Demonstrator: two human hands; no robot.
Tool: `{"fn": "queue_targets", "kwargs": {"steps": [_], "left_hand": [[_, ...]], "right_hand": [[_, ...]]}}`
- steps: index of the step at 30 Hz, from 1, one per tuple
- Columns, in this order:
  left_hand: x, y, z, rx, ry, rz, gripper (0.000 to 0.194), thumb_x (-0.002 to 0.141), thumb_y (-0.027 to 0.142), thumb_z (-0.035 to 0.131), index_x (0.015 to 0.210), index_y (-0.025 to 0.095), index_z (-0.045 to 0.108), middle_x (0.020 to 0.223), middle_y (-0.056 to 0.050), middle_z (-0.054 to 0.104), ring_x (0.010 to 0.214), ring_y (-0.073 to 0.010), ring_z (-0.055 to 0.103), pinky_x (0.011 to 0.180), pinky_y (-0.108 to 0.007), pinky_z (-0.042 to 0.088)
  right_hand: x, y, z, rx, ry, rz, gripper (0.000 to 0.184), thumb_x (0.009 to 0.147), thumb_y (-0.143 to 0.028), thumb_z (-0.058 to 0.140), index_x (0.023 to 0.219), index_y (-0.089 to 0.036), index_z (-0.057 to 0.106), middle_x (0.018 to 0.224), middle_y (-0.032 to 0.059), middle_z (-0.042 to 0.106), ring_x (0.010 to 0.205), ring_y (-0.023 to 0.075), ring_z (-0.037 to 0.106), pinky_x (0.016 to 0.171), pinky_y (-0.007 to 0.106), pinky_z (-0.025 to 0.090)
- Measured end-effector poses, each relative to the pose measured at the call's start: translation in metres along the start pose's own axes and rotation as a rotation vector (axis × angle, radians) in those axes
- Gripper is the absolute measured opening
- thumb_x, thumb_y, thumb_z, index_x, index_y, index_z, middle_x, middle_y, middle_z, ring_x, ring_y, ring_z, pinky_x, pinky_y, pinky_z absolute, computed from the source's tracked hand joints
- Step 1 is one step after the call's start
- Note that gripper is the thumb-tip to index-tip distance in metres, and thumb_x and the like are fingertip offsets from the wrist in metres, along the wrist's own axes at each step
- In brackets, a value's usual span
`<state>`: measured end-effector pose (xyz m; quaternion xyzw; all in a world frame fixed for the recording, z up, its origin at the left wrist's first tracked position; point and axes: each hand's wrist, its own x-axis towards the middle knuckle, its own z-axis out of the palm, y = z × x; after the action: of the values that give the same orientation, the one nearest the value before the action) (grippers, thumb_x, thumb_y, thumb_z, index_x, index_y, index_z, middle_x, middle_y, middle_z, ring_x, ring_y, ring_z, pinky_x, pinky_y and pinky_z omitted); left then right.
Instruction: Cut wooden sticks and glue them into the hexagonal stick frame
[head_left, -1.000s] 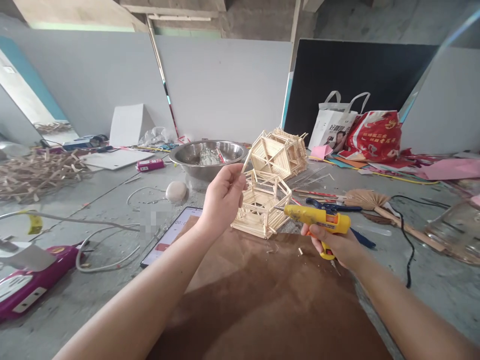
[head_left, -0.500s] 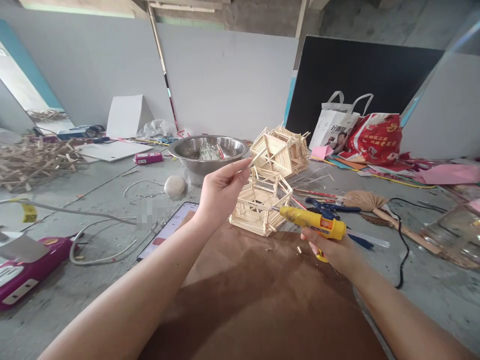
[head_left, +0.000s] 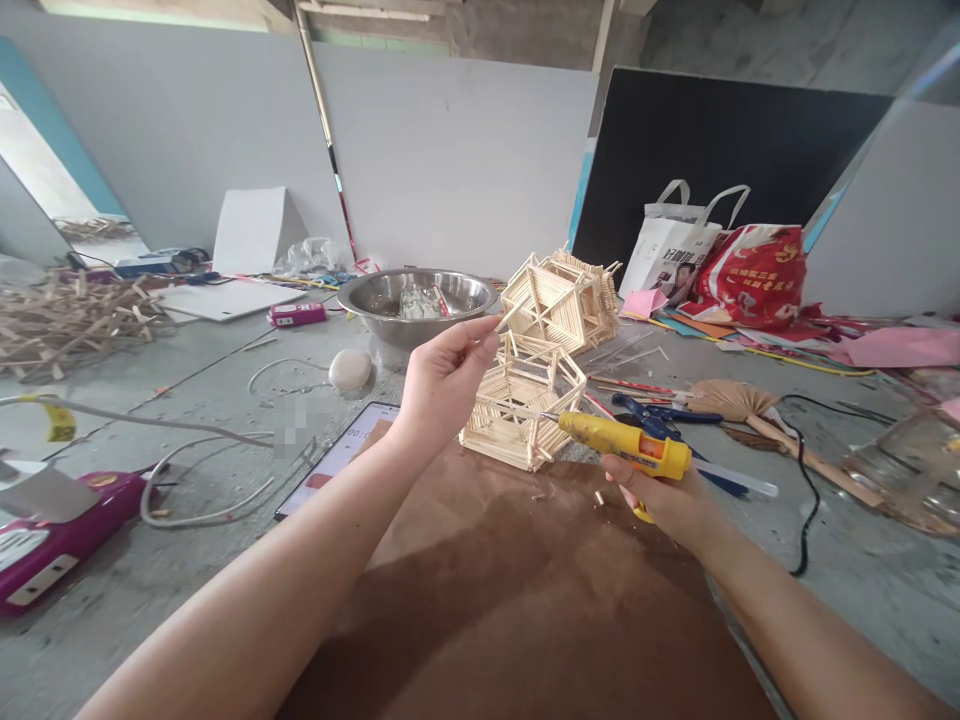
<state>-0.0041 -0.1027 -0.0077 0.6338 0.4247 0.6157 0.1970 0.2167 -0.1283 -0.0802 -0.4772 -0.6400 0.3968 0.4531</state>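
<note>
My left hand (head_left: 448, 378) pinches a short pale wooden stick (head_left: 513, 314) between thumb and fingertips, above an open, many-sided frame of wooden sticks (head_left: 495, 448). My right hand (head_left: 660, 500) is wrapped round a yellow hot glue gun (head_left: 622, 440), a clear glue stick poking from its rear. The gun's nozzle points left, at the near right side of the frame; whether it touches a stick I cannot tell. Right behind stands a second, fuller stick structure (head_left: 562, 300) with slatted faces.
A steel bowl (head_left: 367, 300) stands behind my left hand, a phone (head_left: 334, 460) beside my forearm. Blue-handled pliers (head_left: 652, 412) and a hand fan (head_left: 731, 398) lie right. Purple power strip (head_left: 67, 540) and cables are left. Bags (head_left: 750, 280) lean at the back right.
Almost nothing differs. Both hands, the stick and the glue gun stay in nearly the same place.
</note>
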Motion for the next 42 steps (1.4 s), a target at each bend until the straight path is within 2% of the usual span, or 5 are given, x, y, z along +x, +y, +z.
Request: {"fn": "queue_targets", "kwargs": {"steps": [15, 21, 27, 35, 42], "left_hand": [[-0.001, 0.000, 0.001, 0.018, -0.027, -0.030, 0.022, 0.076, 0.027, 0.049, 0.094, 0.020, 0.059, 0.048, 0.006, 0.038, 0.042, -0.0058, 0.032, 0.040, -0.020, 0.028], [-0.003, 0.006, -0.001, -0.010, -0.026, -0.036, 0.033, 0.077, 0.021, 0.045, 0.109, 0.026, 0.049, 0.047, 0.007, 0.041, 0.038, -0.0056, 0.032, 0.038, -0.020, 0.029], [-0.004, 0.008, -0.002, -0.066, -0.096, -0.089, 0.018, 0.073, 0.020, 0.048, 0.083, 0.018, 0.062, 0.067, -0.001, 0.063, 0.038, -0.0034, 0.041, 0.037, -0.019, 0.035], [-0.006, 0.012, -0.005, -0.363, -0.257, -0.067, 0.049, 0.072, 0.030, 0.049, 0.120, 0.022, 0.044, 0.119, -0.009, 0.051, 0.073, -0.0164, 0.062, 0.063, -0.029, 0.051], [-0.003, 0.009, 0.000, -0.157, -0.076, -0.078, 0.028, 0.077, 0.035, 0.048, 0.097, 0.017, 0.059, 0.090, -0.007, 0.065, 0.049, -0.0084, 0.058, 0.051, -0.024, 0.049]], "right_hand": [[0.000, -0.005, 0.001, -0.086, -0.004, -0.022, 0.018, 0.064, -0.035, 0.062, 0.073, -0.020, 0.063, 0.037, -0.0051, 0.044, 0.036, 0.0111, 0.043, 0.035, 0.022, 0.031], [-0.001, -0.004, -0.001, -0.105, 0.006, -0.021, 0.020, 0.065, -0.035, 0.062, 0.077, -0.020, 0.064, 0.035, -0.0063, 0.040, 0.033, 0.0096, 0.038, 0.034, 0.022, 0.029], [-0.001, -0.002, -0.005, -0.152, -0.026, -0.006, 0.021, 0.067, -0.036, 0.060, 0.080, -0.020, 0.064, 0.037, -0.0051, 0.044, 0.034, 0.0097, 0.039, 0.035, 0.022, 0.030], [-0.002, -0.004, -0.005, -0.145, -0.031, 0.006, 0.024, 0.065, -0.038, 0.061, 0.081, -0.020, 0.066, 0.035, -0.0051, 0.044, 0.034, 0.0104, 0.041, 0.033, 0.022, 0.030], [-0.002, -0.007, -0.005, -0.168, -0.038, 0.025, 0.026, 0.066, -0.040, 0.060, 0.078, -0.017, 0.066, 0.040, -0.0034, 0.049, 0.039, 0.0113, 0.046, 0.036, 0.021, 0.032]]}}
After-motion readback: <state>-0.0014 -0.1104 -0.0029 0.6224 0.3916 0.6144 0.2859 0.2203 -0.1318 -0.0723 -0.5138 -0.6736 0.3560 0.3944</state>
